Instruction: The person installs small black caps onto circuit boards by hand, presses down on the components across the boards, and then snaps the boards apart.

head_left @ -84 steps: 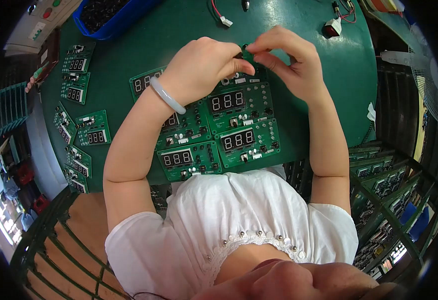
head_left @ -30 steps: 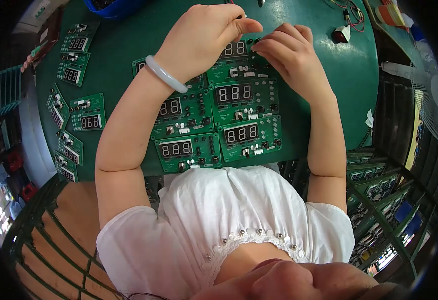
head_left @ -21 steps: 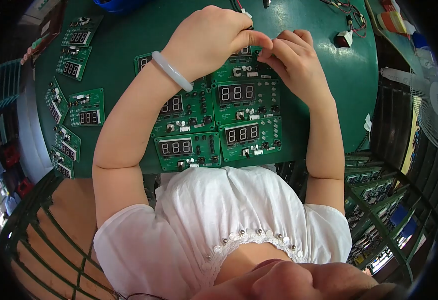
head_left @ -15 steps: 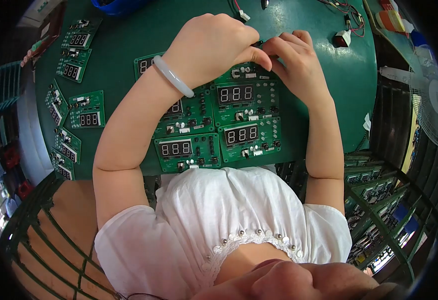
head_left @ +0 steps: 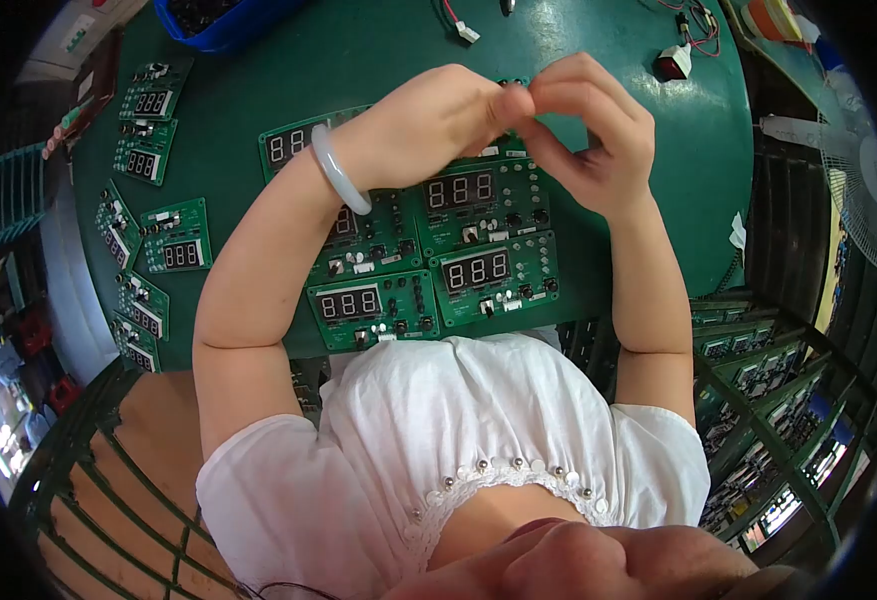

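My left hand (head_left: 438, 120), with a pale bracelet (head_left: 338, 172) on its wrist, is closed in a pinch over the top of the board group. Its fingertips meet those of my right hand (head_left: 598, 135), whose thumb and index finger are also pinched. Anything between the fingertips is hidden. Under them lies a partly covered green circuit board (head_left: 503, 150). Nearer my body are other boards with three-digit displays: one at the middle right (head_left: 483, 205), one at the lower right (head_left: 496, 278) and one at the lower left (head_left: 373, 308). My left forearm partly covers another (head_left: 383, 235).
Several more boards (head_left: 178, 238) lie along the left of the green table (head_left: 658, 200). A blue bin (head_left: 223, 35) of dark parts stands at the top left. Near the far edge are a white connector (head_left: 466, 32) and a red switch (head_left: 672, 62). Racked boards (head_left: 748, 370) stand at the lower right.
My left hand has turned and its fingertips now touch those of my right hand, whose fingers have arched. Since the earliest frames, both hands have stayed over the top boards. The view has shifted slightly.
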Demonstrator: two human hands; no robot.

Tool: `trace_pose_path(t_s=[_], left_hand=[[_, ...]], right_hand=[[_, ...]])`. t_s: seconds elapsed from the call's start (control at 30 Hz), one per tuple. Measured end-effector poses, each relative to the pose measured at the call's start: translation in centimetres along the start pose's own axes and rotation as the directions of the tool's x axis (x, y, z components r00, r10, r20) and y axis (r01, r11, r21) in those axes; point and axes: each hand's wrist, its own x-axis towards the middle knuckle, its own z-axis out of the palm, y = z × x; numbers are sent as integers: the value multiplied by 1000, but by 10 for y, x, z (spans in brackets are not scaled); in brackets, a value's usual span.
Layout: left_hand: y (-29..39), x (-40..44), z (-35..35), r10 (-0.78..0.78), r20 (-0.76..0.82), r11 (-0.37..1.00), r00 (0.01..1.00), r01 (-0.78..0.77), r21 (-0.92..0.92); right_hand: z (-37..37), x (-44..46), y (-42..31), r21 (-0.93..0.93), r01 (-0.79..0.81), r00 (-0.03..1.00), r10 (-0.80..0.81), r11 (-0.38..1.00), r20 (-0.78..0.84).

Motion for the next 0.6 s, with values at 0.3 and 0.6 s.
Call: trace_pose_path(t_s=[0.3, 0.6], left_hand=[[20, -1, -10, -462, 315, 487, 829, 534, -692], [1, 1, -6, -321, 260, 312, 911, 361, -879]], right_hand=[[-3, -8, -1, 190, -256, 965, 263, 948, -13], [-9, -7, 8, 150, -221, 969, 234, 964, -79]])
